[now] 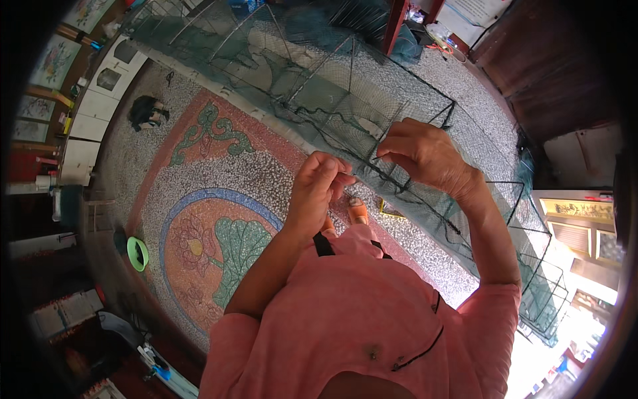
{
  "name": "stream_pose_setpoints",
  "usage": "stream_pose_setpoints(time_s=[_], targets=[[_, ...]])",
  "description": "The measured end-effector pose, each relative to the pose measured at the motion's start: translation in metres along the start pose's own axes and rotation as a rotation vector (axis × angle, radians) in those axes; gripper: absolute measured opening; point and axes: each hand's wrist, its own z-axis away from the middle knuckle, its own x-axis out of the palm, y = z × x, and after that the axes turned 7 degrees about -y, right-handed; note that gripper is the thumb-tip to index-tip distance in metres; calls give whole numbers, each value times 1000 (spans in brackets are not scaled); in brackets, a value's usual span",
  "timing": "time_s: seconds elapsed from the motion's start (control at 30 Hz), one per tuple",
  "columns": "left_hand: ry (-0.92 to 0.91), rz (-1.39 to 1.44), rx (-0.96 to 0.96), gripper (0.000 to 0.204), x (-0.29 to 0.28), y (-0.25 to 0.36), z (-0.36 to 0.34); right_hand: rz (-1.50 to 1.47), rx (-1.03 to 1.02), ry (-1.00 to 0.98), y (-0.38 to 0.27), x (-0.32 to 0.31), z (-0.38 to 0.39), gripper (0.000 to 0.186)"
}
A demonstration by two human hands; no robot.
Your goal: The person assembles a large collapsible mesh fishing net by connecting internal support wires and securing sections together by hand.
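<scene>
A long green mesh net trap (332, 103) with a wire frame of box-like sections stretches diagonally in front of me, from the far left to the near right. My left hand (314, 188) is raised at the near side of it, fingers curled and thumb pressed toward them; anything held there is too small to make out. My right hand (424, 154) hangs over the netting with thumb and forefinger pinched together. A tiny dark tip shows at that pinch, but its kind is unclear. Dark cord (312, 118) runs along the trap's edge.
My feet in orange footwear (357, 211) are just below the hands. A lime-green basin (137, 254) and a dark bundle (147, 113) lie on the patterned terrazzo floor (266, 174). White cabinets (100, 100) line the left; a dark red post (395, 26) rises behind the trap.
</scene>
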Motion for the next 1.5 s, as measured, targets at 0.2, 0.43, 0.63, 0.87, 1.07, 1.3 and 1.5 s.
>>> stream_pose_setpoints(time_s=[0.2, 0.43, 0.63, 0.87, 1.07, 1.3, 1.5], targets=[[-18, -50, 37, 19, 3, -13, 5, -35, -28, -63, 12, 2, -13, 11], [59, -102, 18, 22, 8, -15, 8, -163, -57, -82, 16, 18, -17, 9], [69, -143, 18, 23, 2, -17, 10, -310, 17, -71, 10, 20, -20, 14], [111, 102, 8, 19, -11, -30, 12, -477, -110, -44, -7, 35, -29, 21], [119, 163, -16, 15, -8, -34, 13, -82, -122, 16, -19, 35, -27, 13], [-182, -389, 377, 33, 18, -13, 8, -428, -416, 167, -77, 23, -30, 15], [-146, -916, 291, 18, 28, -5, 13, -1065, -228, 487, -73, -30, -18, 23]])
